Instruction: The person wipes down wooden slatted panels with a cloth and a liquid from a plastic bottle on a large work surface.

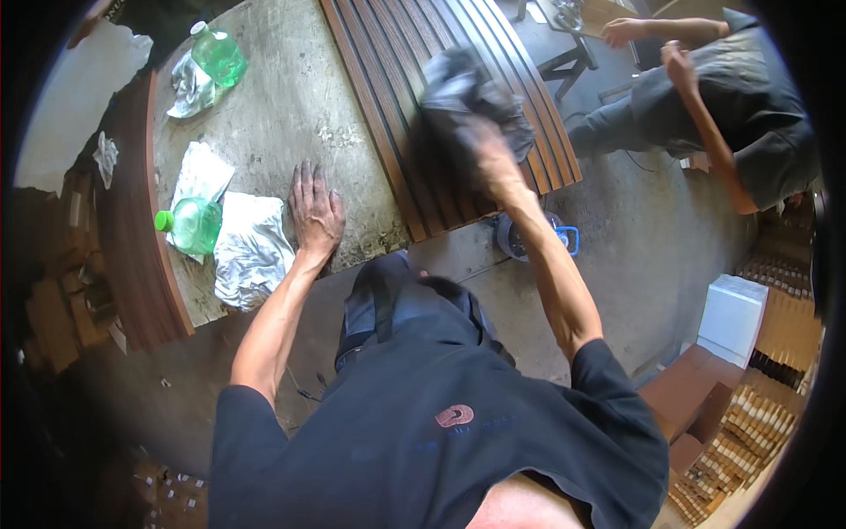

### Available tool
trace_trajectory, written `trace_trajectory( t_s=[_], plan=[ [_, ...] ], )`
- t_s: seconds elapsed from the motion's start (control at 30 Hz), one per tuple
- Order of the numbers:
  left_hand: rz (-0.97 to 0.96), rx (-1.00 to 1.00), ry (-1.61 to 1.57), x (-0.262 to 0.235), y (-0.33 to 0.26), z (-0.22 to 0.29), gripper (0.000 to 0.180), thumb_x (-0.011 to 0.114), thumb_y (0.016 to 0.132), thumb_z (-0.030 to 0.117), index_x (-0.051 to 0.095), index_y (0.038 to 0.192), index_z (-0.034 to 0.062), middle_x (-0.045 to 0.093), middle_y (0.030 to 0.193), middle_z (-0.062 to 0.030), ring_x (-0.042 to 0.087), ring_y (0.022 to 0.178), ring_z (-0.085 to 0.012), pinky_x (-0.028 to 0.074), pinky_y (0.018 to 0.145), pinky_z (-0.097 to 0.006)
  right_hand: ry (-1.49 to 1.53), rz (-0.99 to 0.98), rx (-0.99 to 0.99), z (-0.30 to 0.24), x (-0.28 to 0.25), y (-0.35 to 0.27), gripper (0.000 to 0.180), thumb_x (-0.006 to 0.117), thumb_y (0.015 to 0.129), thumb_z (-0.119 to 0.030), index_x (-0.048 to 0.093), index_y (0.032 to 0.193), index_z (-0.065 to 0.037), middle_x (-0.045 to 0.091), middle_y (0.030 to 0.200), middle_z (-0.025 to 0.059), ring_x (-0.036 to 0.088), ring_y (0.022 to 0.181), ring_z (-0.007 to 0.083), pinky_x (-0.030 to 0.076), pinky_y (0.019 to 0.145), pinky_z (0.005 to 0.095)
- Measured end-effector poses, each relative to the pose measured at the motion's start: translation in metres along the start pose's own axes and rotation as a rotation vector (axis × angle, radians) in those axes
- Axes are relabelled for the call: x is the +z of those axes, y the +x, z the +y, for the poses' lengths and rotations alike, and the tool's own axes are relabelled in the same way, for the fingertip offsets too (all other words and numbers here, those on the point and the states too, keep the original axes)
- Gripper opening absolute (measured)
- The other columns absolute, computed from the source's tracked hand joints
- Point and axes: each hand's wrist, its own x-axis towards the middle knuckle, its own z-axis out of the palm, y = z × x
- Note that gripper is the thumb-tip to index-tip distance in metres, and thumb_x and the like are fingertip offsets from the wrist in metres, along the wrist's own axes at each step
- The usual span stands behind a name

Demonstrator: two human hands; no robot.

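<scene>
Over on our left, two green bottles (196, 227) sit by white cloths (253, 251) on the bench (273, 115). Now our left hand (316, 213): palm down, fingers slightly apart, holding nothing. Next, the slatted brown panel (388, 88) at the bench's right side, and there's our right hand (486, 145) on a dark cloth (454, 84) over the slats! Blur hides whether that grip is clamped. Slats show either side; how much is covered or left, we can't tell.
</scene>
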Motion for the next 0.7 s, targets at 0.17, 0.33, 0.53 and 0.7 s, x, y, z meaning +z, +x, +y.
trace_trajectory(
  t_s=[0.17,0.33,0.53,0.7],
  plan=[
    [0.006,-0.08,-0.065,0.001,0.014,-0.007,0.058,0.052,0.097,0.022,0.043,0.148,-0.0042,0.037,0.157,-0.0259,0.034,0.146,-0.0434,0.026,0.122,-0.052,0.101,-0.193,0.168,-0.021,-0.042,0.039,0.073,0.063,0.092,-0.048,0.048,0.147,-0.002,0.039,0.156,0.0222,0.028,0.149,0.0393,0.022,0.121,0.0529],
    [-0.01,-0.087,-0.302,0.005,0.005,0.086,0.06,0.046,0.101,0.027,0.039,0.15,-0.0066,0.033,0.16,-0.0263,0.028,0.15,-0.0417,0.022,0.125,-0.049,0.168,-0.115,-0.1,-0.012,-0.033,0.073,0.092,0.055,0.091,-0.067,0.034,0.157,-0.007,0.024,0.165,0.0242,0.016,0.154,0.0417,0.015,0.124,0.0535],
    [-0.01,-0.281,-0.267,0.037,0.0,0.159,0.069,0.054,0.094,0.025,0.033,0.148,-0.0127,0.032,0.154,-0.0363,0.03,0.144,-0.0517,0.023,0.12,-0.056,0.151,-0.166,-0.196,-0.008,0.002,0.065,0.075,0.049,0.1,-0.045,0.031,0.156,0.002,0.022,0.162,0.031,0.018,0.153,0.0454,0.015,0.124,0.0555],
    [0.047,-0.307,-0.147,0.039,-0.011,0.156,0.07,0.056,0.093,0.022,0.033,0.148,-0.0152,0.032,0.154,-0.0375,0.033,0.143,-0.0536,0.027,0.118,-0.058,0.323,-0.266,-0.265,-0.014,0.005,0.063,0.072,0.049,0.101,-0.036,0.027,0.157,0.004,0.021,0.163,0.0319,0.017,0.153,0.0464,0.013,0.124,0.0561]
  ],
)
